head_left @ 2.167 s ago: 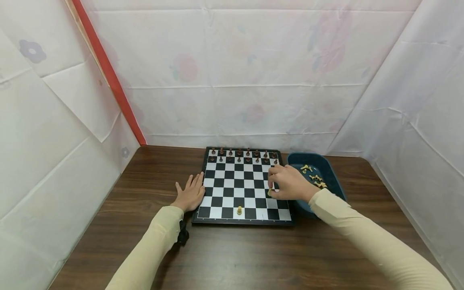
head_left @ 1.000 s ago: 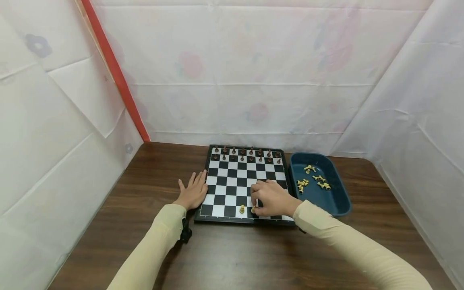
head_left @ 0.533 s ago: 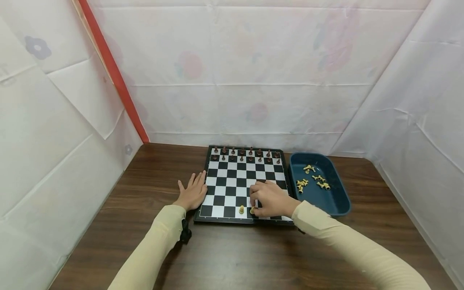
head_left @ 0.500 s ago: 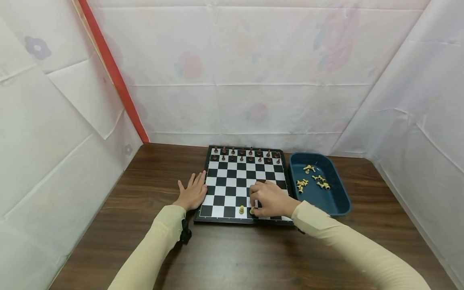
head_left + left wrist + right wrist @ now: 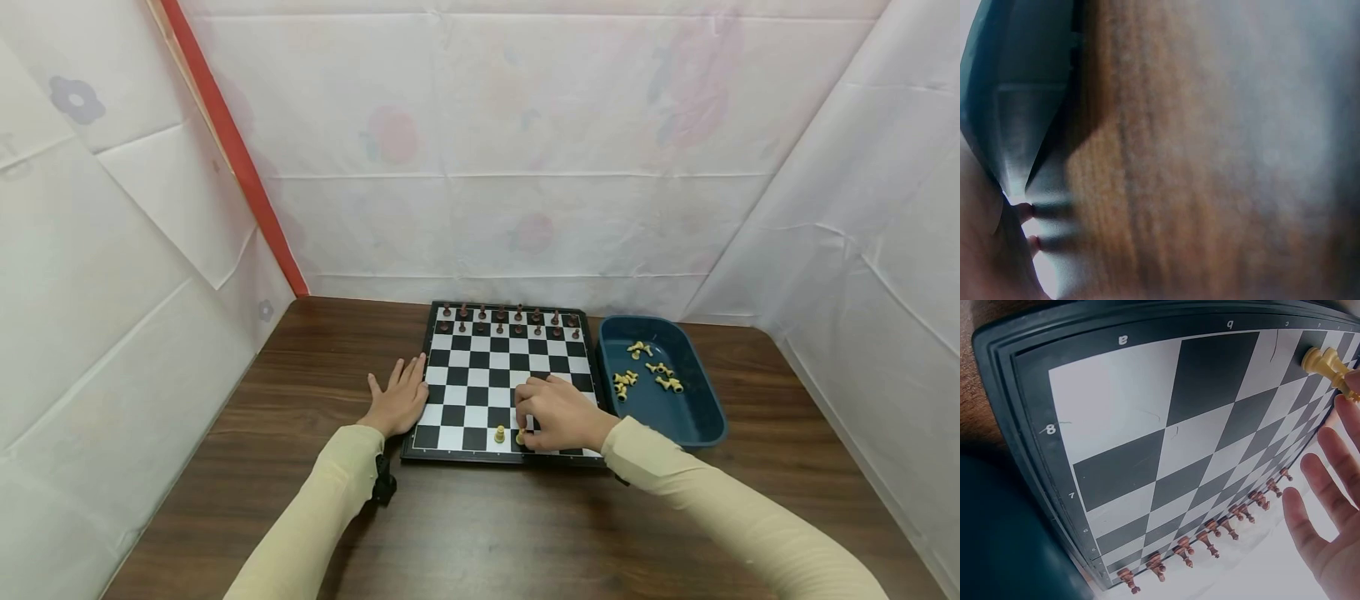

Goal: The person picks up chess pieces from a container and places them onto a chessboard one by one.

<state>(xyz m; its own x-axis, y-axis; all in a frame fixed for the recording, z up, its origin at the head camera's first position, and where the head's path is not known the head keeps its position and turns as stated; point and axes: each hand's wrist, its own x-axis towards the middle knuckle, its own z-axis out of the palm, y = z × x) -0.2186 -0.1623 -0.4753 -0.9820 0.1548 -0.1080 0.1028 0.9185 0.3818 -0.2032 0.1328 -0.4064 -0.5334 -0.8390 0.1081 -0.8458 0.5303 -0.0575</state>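
Tray [image 5: 678, 419] flanks board [image 5: 478, 374]; fingers [image 5: 526, 406] obscure piece [image 5: 520, 437] (seemingly pinched).

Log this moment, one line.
right hand pinches yellow piece on chessboard | left hand at chessboard's left edge | blue tray holds yellow pieces

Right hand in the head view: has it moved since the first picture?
Yes. Against the chessboard, the right hand has moved left and closer to the board's near edge.
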